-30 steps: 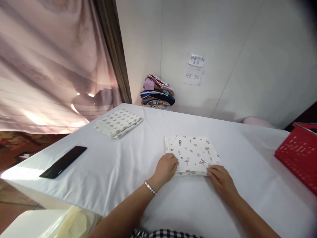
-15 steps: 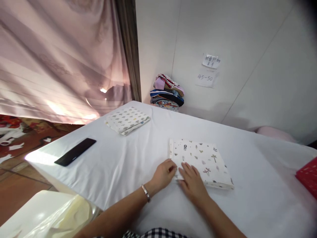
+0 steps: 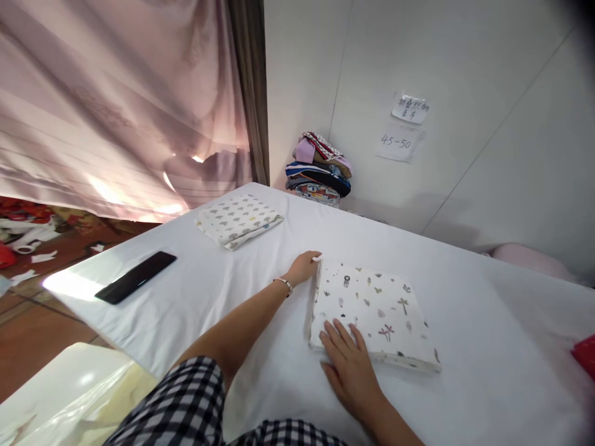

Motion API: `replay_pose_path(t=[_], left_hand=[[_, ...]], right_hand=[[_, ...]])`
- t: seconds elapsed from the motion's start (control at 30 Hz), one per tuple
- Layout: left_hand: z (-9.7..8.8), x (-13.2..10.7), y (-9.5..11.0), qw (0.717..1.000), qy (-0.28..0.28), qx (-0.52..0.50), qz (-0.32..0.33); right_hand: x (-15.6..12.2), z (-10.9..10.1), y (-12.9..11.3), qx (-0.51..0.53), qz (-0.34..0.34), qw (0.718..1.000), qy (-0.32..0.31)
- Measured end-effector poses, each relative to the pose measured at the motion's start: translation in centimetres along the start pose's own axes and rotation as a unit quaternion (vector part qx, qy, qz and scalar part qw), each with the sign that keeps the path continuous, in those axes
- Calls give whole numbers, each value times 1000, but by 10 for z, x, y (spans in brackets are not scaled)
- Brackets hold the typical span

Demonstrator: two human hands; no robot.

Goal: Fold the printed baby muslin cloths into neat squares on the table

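Observation:
A folded white cloth (image 3: pixel 372 303) printed with small palm trees and leaves lies flat on the white-covered table (image 3: pixel 260 297). At its far left corner, my left hand (image 3: pixel 303 266), with a bracelet at the wrist, pinches the edge between thumb and fingers. My right hand (image 3: pixel 349 362) rests on the near left part of the same cloth, fingers stretched out and palm down. Farther back on the left, a second folded cloth (image 3: pixel 239 220) with grey tree-like prints lies apart from both hands.
A black phone-like slab (image 3: pixel 136 277) lies near the table's left edge. Beyond the far edge, a stack of folded fabrics (image 3: pixel 318 170) leans by the wall. Something red (image 3: pixel 584 354) sits at the right edge. A white stool-like surface (image 3: pixel 60 390) with plastic stands lower left.
My left hand has moved away from me along the cloth's left edge, from its near corner to the far one. My right hand has shifted slightly nearer and flattened. The view has tilted slightly.

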State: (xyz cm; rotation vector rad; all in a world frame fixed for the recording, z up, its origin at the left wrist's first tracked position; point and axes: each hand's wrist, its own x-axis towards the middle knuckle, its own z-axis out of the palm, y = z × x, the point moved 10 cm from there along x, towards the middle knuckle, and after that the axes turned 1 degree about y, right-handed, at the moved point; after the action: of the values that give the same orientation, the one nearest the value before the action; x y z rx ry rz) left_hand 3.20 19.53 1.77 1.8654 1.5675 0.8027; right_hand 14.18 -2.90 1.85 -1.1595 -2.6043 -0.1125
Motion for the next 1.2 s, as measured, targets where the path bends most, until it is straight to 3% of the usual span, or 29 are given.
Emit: replay_pose_path(t=[0.27,0.53,0.6,0.73,0.9,1.03,1.2], left_hand=[[16,18,-2,994,-102,2,50],[21,20,24,979,-168,28,114],[20,20,25,979,-151,44,130],[11,13,19,984,-35,80,154],[6,1,1,993,29,41,106],[8,2,9,991,-37,43,119],[9,-4,23,969,-143,99,177]], right_hand=[[-2,1,4,44,1,999,-4],[-2,4,5,55,4,998,-10],[-2,3,5,57,5,998,-8],[-2,1,6,61,7,998,-4],[-3,3,5,57,2,998,-17],[-2,1,5,65,5,998,-15],[-2,0,6,70,9,997,-11]])
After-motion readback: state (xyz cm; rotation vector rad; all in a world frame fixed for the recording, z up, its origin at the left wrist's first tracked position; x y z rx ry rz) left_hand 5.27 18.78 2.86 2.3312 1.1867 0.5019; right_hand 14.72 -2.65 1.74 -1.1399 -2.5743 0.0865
